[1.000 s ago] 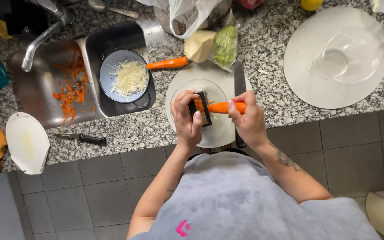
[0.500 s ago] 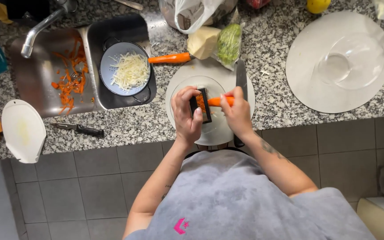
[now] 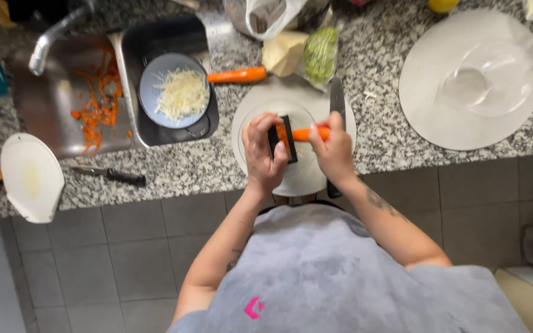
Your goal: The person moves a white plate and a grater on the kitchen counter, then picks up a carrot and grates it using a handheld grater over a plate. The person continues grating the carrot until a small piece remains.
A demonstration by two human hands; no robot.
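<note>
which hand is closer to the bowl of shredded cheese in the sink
Left. The left hand holds the grater just right of the bowl; the right hand is farther right, holding the carrot.

Granite counter (image 3: pixel 402 160) with sink (image 3: pixel 63 129) holding orange peelings (image 3: pixel 97 105); blue bowl of shredded white food (image 3: pixel 177 92) beside it. A whole carrot (image 3: pixel 237 75), cheese block (image 3: pixel 284 52), bagged greens (image 3: pixel 321 54), black-handled knife (image 3: pixel 111 175), clear bowl on round white board (image 3: pixel 470 80).
</note>
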